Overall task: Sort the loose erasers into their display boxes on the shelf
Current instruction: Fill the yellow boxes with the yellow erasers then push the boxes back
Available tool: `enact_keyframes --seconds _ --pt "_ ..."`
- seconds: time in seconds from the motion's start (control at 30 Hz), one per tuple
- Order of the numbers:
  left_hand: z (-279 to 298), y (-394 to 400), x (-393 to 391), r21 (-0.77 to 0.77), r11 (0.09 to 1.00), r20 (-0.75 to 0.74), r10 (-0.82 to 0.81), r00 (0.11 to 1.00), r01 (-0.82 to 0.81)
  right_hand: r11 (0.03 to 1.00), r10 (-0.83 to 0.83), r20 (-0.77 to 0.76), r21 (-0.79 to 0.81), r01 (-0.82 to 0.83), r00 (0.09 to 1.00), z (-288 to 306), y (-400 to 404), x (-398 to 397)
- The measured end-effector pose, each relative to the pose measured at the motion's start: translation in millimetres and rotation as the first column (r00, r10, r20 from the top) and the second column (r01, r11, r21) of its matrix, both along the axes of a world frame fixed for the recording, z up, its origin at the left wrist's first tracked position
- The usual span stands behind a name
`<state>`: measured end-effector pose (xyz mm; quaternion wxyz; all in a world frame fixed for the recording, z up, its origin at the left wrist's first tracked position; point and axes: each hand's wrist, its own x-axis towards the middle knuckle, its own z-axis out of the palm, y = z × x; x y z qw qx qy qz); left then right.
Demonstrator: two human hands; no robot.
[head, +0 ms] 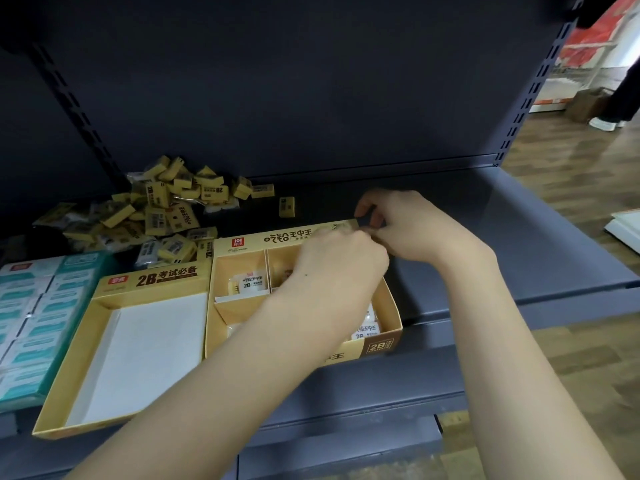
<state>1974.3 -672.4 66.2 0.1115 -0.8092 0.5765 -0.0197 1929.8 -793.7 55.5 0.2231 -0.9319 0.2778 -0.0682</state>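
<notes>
A heap of loose yellow erasers [162,206] lies at the back left of the dark shelf, with one stray eraser [286,206] to its right. A tan display box with dividers [239,268] holds a few white wrapped erasers [250,283]. Left of it stands a yellow display box [145,341] with a bare white floor. My left hand [337,263] and my right hand [408,225] meet over the divided box's back right corner, fingers curled and pinching something small at its back flap; what they pinch is hidden.
A teal and white box of wrapped erasers [31,320] sits at the far left. The grey shelf [519,244] extends to the right. Wooden floor, white sheets [627,230] and a person's shoe [604,123] lie beyond the shelf at right.
</notes>
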Motion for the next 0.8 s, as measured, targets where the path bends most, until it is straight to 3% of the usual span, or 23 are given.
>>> enact_keyframes --seconds 0.1,0.23,0.33,0.53,0.8 --pt "1 0 7 -0.104 0.994 0.048 -0.018 0.999 0.023 1.0 -0.01 -0.008 -0.016 0.01 1.0 0 0 1" --pt "-11 -2 14 -0.089 0.995 0.036 0.051 0.998 -0.047 1.0 0.0 -0.01 -0.017 0.0 1.0 0 1 3" --pt "-6 2 23 -0.114 0.992 -0.048 0.041 0.998 -0.047 1.0 -0.002 -0.011 -0.01 0.002 1.0 0 0 6" --pt "23 31 70 -0.181 0.977 -0.376 0.033 0.926 -0.109 0.989 0.088 -0.006 -0.123 -0.088 0.996 9 3 26" --pt "20 81 136 -0.205 0.951 -0.409 0.13 0.903 -0.229 0.931 0.337 0.027 -0.159 -0.329 0.941 17 29 86"
